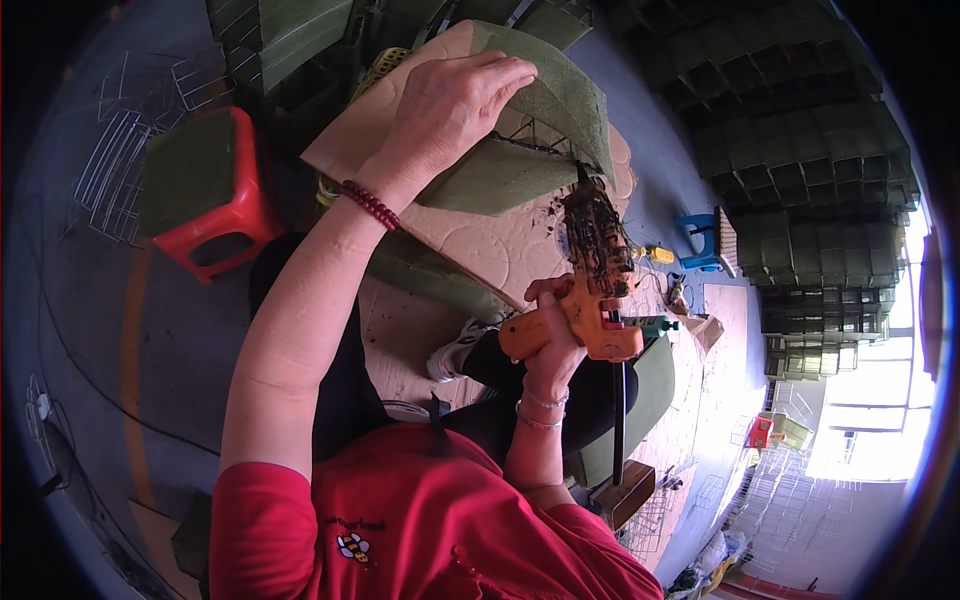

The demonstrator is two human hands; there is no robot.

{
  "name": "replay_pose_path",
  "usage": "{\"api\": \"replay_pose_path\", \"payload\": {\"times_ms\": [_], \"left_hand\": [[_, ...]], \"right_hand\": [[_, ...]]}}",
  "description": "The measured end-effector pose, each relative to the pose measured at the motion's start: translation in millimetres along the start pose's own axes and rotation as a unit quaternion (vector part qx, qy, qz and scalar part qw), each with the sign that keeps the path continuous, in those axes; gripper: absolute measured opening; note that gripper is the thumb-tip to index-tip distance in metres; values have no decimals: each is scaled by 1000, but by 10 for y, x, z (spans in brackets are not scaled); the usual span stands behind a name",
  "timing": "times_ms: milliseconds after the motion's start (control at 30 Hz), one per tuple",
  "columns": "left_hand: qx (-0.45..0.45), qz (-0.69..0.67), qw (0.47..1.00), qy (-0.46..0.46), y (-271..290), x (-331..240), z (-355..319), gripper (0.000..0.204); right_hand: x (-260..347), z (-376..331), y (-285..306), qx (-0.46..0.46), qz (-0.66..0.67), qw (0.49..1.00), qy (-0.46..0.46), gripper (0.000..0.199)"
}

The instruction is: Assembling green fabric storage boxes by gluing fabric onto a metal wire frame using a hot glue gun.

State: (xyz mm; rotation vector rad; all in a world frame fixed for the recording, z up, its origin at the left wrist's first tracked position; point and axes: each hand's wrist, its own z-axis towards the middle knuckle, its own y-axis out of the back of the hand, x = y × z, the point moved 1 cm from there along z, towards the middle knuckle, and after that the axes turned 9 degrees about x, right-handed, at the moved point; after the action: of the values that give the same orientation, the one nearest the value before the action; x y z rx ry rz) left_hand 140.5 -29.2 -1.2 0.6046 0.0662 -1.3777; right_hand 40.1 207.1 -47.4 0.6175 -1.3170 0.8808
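While the left hand [455, 100] presses green felt [560, 95], wire frame [540, 135] shows inside.

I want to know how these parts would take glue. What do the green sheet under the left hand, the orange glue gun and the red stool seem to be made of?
The green sheet looks like matte felt or fabric: fuzzy, no shine, bending over a wire frame. The orange glue gun looks like moulded plastic, its front crusted with dark residue. The red stool looks like glossy plastic, with a green pad on its seat.
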Motion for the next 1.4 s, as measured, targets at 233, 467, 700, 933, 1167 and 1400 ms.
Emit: {"api": "replay_pose_path", "payload": {"times_ms": [233,467,700,933,1167,1400], "left_hand": [[2,-6,1000,-4,-8,3,5,12],[4,-3,1000,1,12,-30,15,12],[39,-6,999,14,45,-45,-23,13],[9,4,1000,3,8,-27,6,12],[17,-4,1000,7,10,-27,-12,12],[12,-4,1000,4,10,-28,4,13]], "right_hand": [[-5,-12,-35,5,4,1000,7,25],[5,-55,-68,34,-2,999,-18,25],[-13,-10,-51,-9,18,1000,6,24],[2,-39,-102,26,1,1000,-13,23],[-8,-37,-111,18,11,1000,-9,22],[-4,-44,-98,39,24,999,-16,23]]}}
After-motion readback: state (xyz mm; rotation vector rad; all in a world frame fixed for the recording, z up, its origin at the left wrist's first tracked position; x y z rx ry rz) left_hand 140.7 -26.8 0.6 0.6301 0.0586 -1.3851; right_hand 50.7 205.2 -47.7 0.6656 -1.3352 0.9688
